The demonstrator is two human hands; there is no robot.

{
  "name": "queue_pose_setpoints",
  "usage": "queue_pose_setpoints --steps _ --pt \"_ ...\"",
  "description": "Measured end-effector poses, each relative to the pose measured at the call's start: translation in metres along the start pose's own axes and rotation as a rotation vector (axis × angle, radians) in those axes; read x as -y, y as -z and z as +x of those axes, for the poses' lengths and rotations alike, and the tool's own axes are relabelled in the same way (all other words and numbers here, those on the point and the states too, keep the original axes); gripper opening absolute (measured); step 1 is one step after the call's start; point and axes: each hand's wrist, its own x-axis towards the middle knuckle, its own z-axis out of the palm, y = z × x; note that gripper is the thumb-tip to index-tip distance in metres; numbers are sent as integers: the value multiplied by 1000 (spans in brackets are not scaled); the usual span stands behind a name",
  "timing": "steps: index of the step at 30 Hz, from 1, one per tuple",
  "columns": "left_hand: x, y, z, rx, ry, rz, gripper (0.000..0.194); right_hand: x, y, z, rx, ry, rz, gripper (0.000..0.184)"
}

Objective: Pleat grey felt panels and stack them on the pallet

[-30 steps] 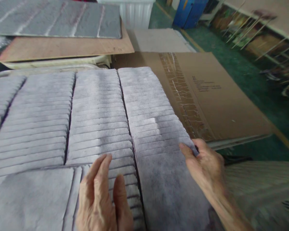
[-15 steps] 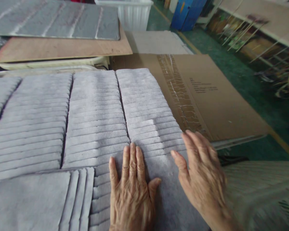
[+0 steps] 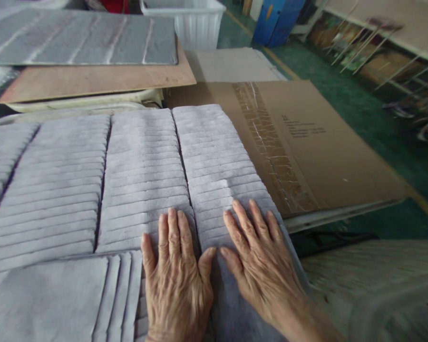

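Observation:
Grey fabric-like sheets (image 3: pixel 144 156) lie overlapped like shingles in several long rows, with narrow dark gaps between the rows. My left hand (image 3: pixel 178 280) rests flat near the front of the gap between the two rightmost rows, fingers stretched forward. Flat on the rightmost row (image 3: pixel 214 142) lies my right hand (image 3: pixel 264 261), its fingers spread and its thumb close to the left thumb. To the left of my left hand is a fanned pile of larger-looking grey sheets (image 3: pixel 53 299), laid over the rows. Neither hand grips anything.
A brown cardboard sheet (image 3: pixel 306 156) with cracked tape lies right of the rows. Behind them are a wooden board (image 3: pixel 103 78), a grey streaked panel (image 3: pixel 82 38) and a white plastic bin (image 3: pixel 198 23). A blue cabinet (image 3: pixel 278 21) stands on the green floor.
My right hand has moved left and come down flat on the rightmost row. My left hand has slid a little left. The view has shifted slightly.

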Motion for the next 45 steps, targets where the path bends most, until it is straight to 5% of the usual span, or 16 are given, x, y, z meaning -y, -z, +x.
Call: queue_pose_setpoints --steps 12,18,23,28,31,38,45 --pt "22 -4 -2 45 -93 -81 58 9 -7 8 27 67 192 55" --pt "2 -7 26 -18 -309 -126 64 16 -7 10 25 0 207 53" --pt "-11 -17 35 -38 -362 -114 62 16 -5 9 -36 -17 289 59" --pt "-13 -17 33 -56 -361 -44 71 -7 0 5 -219 -29 506 45" --pt "-16 -17 32 -70 -359 -11 71 -20 0 8 -260 -69 433 42" --pt "-22 -7 34 3 -319 25 54 -28 -10 14 -39 12 162 48" --pt "-23 -7 64 43 -392 -87 56 -28 -12 12 -77 15 150 47"
